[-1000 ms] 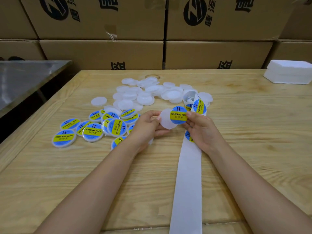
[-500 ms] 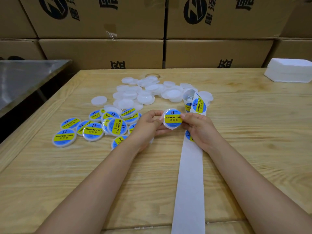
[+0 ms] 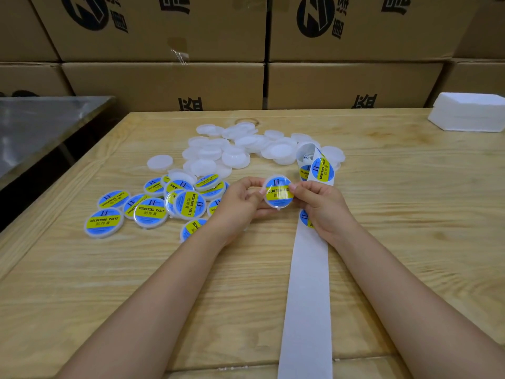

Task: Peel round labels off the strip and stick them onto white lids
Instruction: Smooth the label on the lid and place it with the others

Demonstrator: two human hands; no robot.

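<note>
Pinches a labelled white lid (image 3: 277, 209) between both hands above the wooden table (image 3: 410, 214).
Grips its left edge with the left hand (image 3: 240, 203), its right edge with the right hand (image 3: 323, 207), fingertips on the round "SOLDERING PASTE" label (image 3: 276, 192); backing strip (image 3: 307, 296) under the right wrist, finished lids (image 3: 150, 212) at left, bare lids (image 3: 232, 157) beyond.

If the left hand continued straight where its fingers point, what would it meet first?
The left hand holds the labelled lid; just past it, probably the right hand.
</note>
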